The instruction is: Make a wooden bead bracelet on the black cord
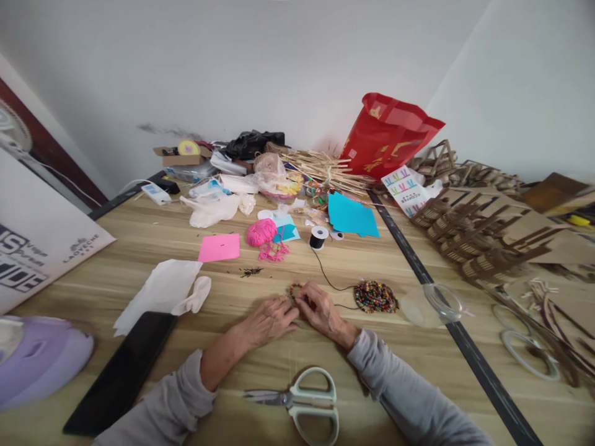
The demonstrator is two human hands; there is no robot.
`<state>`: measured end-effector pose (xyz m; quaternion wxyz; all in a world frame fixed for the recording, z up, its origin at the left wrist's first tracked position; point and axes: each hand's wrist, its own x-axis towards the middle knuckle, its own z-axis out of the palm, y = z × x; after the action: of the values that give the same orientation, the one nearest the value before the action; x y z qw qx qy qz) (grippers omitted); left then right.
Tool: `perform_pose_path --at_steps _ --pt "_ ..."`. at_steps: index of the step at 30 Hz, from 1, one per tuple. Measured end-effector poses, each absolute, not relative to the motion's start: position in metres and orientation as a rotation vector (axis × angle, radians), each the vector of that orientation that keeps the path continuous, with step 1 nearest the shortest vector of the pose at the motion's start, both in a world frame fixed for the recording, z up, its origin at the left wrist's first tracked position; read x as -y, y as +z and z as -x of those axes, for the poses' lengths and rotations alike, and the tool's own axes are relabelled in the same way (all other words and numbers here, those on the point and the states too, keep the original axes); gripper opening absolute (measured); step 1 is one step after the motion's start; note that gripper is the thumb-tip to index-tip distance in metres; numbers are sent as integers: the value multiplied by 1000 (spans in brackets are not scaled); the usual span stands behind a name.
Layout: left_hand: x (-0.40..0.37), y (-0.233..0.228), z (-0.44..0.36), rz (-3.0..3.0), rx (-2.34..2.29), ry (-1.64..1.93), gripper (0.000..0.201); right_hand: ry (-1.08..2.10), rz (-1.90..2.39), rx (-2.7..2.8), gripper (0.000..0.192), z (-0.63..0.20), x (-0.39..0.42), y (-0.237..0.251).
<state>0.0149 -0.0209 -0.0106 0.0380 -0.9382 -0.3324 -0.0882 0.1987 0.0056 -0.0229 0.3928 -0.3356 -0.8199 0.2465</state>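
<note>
A small loop of multicoloured beads [294, 289] shows at the fingertips of my two hands, above the wooden table. My right hand [325, 314] is closed in a pinch at the loop's right side. Close beside it, my left hand [272, 322] is closed too, its bent fingers at the loop's lower left; the fingers partly hide the grip. A heap of colourful bead strands [375, 297] lies to the right. Black cord runs to it from a white spool [318, 237], and another length leads toward my right hand. White-handled scissors [302, 398] lie half open nearer me.
A black phone [121, 371], white tissue [158, 291] and a purple device [44, 359] lie left. Farther back are small black pieces [251, 271], pink paper [219, 247], pink yarn [261, 232] and blue sheets [353, 214]. A red bag [390, 136] and woven baskets [469, 232] stand right.
</note>
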Motion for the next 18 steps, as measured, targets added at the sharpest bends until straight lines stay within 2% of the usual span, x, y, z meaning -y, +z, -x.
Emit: perform_pose_path --at_steps 8,18 --pt "14 -12 -17 2844 959 -320 17 620 817 2054 13 -199 -8 -26" --pt "16 -8 -8 3011 1257 -468 21 644 831 2044 13 -199 -9 -26"
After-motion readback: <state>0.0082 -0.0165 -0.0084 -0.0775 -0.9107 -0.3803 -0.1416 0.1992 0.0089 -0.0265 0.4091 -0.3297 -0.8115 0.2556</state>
